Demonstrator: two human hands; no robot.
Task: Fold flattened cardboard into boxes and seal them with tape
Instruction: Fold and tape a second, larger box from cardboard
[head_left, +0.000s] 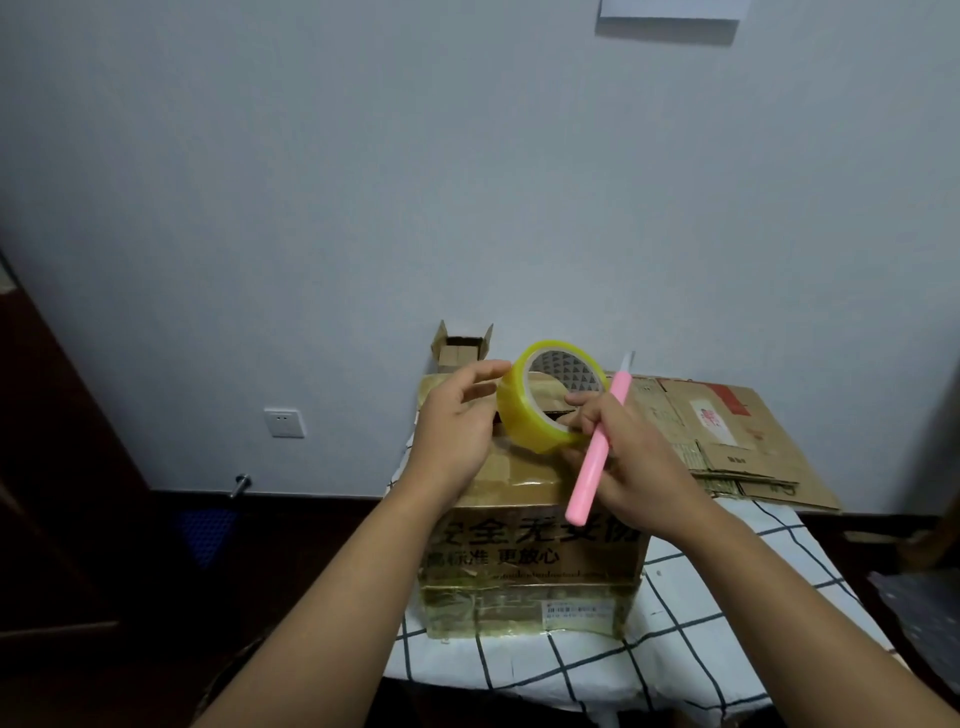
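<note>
Tape roll held above the cardboard box.
The right hand (618, 457) is gripping the tape roll (550, 397) and a pink knife (600, 447) over the box (530, 561) standing on the checked table (701, 623); the left hand (457, 426) is hovering unclenched, fingers nearing the roll. Flat cardboard (727, 436) is lying behind.

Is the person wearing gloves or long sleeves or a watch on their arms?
No. The left hand and the right hand are both bare, with no gloves. Both forearms are uncovered as far as the picture shows, so no sleeves are in view. No watch, ring or bracelet can be seen.
</note>
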